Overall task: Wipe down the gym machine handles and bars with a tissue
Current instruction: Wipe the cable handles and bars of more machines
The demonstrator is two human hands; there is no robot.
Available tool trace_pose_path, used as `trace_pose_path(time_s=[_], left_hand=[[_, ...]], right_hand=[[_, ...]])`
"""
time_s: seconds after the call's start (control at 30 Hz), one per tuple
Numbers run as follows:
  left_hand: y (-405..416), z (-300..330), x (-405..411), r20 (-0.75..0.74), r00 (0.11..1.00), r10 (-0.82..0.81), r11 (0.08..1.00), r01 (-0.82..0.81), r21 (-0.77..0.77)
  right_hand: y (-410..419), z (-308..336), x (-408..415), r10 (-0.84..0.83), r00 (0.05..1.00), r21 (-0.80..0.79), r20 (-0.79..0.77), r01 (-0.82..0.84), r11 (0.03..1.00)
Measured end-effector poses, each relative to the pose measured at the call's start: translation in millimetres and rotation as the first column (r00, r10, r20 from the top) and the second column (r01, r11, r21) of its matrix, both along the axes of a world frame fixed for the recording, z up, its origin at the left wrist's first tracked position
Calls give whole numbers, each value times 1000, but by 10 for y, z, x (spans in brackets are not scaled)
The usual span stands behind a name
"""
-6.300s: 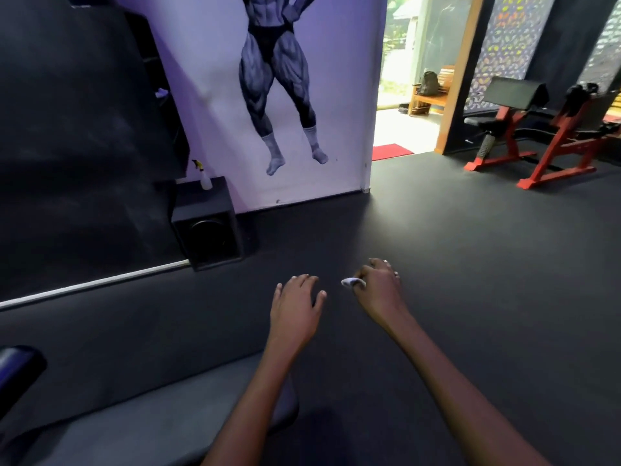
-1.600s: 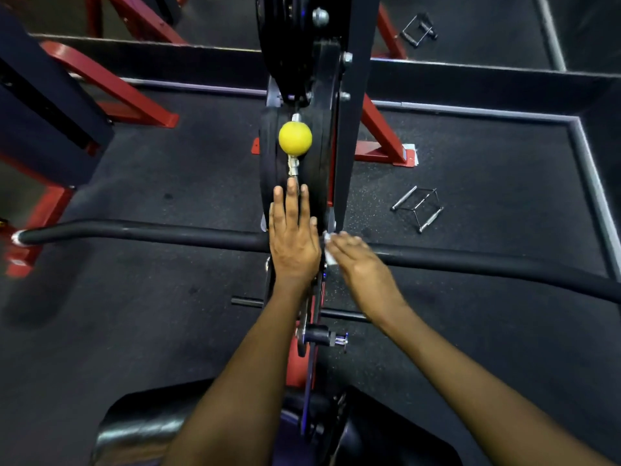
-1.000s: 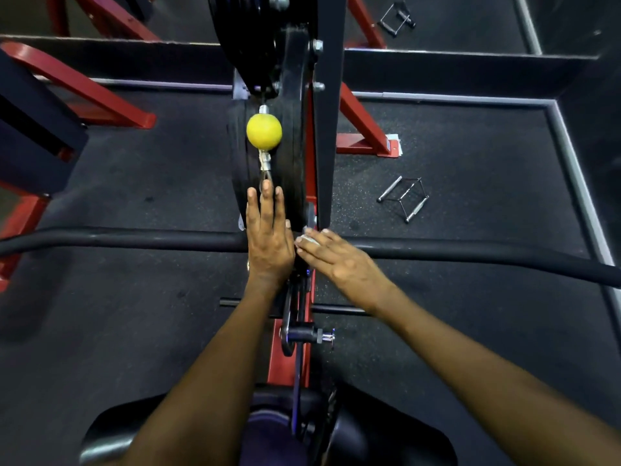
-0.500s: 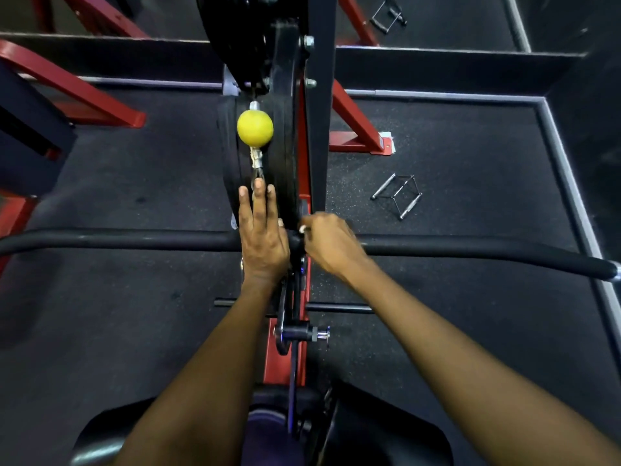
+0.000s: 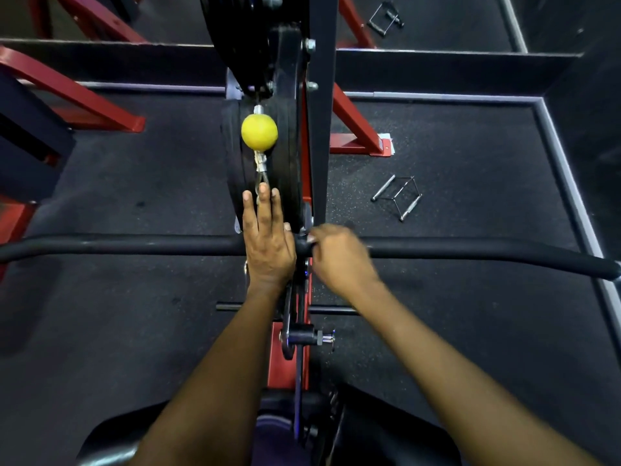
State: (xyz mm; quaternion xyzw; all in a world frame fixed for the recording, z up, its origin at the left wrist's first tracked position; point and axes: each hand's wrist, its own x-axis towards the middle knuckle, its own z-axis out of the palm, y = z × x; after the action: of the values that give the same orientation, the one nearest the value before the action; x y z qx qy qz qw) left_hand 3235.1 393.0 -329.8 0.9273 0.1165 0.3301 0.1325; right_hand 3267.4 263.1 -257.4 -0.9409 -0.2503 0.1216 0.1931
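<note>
**Ana:** Over the middle of the machine, looking straight down, the long black bar (image 5: 134, 244) runs left to right across the view, and both hands are on it close to its centre.

**Ben:** The left hand (image 5: 267, 245) lies flat over the bar, fingers straight and pointing to the far side, toward the yellow ball (image 5: 259, 132) on the cable. That grip is released, resting rather than grasping.

**Ana:** The right hand (image 5: 339, 255) is just beside it, fingers curled over the bar. It is blurred, and only a pale speck shows at the fingertips.

**Ben:** That speck looks like the tissue (image 5: 309, 239), pinched between fingers and bar. So the right grip reads as clenched on the tissue, pressing it against the bar's centre.

**Ana:** How will these things handle?

**Ben:** The bar looks stiff and heavy, hanging from the cable, so it may swing when rubbed. The flat left hand probably steadies it. The tissue is the weak part: thin, soft and likely to tear or ball up on a grippy coating. Best kept folded under the fingertips and wrapped around the bar.

**Ana:** And the work left?

**Ben:** Plenty, I would judge. Both ends stretch well away from the hands, the right end dipping toward the floor mat (image 5: 470, 163), where a small metal handle (image 5: 398, 197) lies.
</note>
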Motion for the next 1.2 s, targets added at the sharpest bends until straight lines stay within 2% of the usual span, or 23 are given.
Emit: trace_pose_path(time_s=[0.03, 0.1, 0.27, 0.33, 0.4, 0.53, 0.6, 0.63, 0.73, 0.83, 0.9, 0.97, 1.03, 1.13, 1.2], left_hand=[[1, 2, 2, 3, 1000, -5, 1000, 5, 1], [-4, 4, -4, 6, 1000, -12, 1000, 12, -2], [-33, 8, -16, 12, 1000, -18, 999, 18, -37], [-40, 13, -22, 13, 1000, -25, 998, 26, -49], [-45, 19, -26, 6, 1000, -25, 998, 26, -51], [-34, 29, -26, 0, 1000, -21, 999, 21, -44], [-32, 35, -27, -4, 1000, -23, 999, 23, -41], [-34, 40, -30, -6, 1000, -26, 999, 26, -42], [-43, 47, -42, -16, 999, -29, 998, 28, -57], [-44, 41, -35, -19, 999, -27, 998, 26, -62], [-47, 34, -37, -20, 1000, -24, 998, 22, -58], [-44, 35, -36, -19, 1000, -23, 998, 22, -63], [-40, 37, -34, -17, 1000, -27, 998, 26, -65], [-43, 43, -38, -21, 999, -26, 997, 24, -68], [-49, 42, -45, -30, 999, -19, 996, 17, -84]], right_hand=[[41, -62, -99, 111, 994, 73, 13, -111, 991], [-191, -135, -126, 146, 989, 174, 16, -147, 974], [-1421, -307, 16, -123, 968, 183, 219, 83, 980], [-1463, -393, 7, -255, 941, 202, 224, 211, 956], [-1159, -428, -108, -287, 932, 235, 220, 236, 943], [-227, -330, -299, -68, 947, 226, 315, -5, 974], [-104, -239, -259, 29, 926, 201, 377, -113, 973], [-192, -241, -230, 36, 929, 192, 369, -115, 975], [-856, -363, -127, -131, 968, 236, 214, 79, 969], [-1486, -424, -7, -388, 895, 287, 220, 321, 903], [-1506, -451, -24, -478, 849, 279, 226, 413, 867], [-1192, -453, -158, -393, 900, 255, 191, 341, 905], [-709, -407, -329, -211, 965, 306, 159, 155, 939], [-284, -288, -446, 16, 970, 317, 243, -94, 944], [-499, -284, -337, -5, 978, 299, 210, -60, 952]])
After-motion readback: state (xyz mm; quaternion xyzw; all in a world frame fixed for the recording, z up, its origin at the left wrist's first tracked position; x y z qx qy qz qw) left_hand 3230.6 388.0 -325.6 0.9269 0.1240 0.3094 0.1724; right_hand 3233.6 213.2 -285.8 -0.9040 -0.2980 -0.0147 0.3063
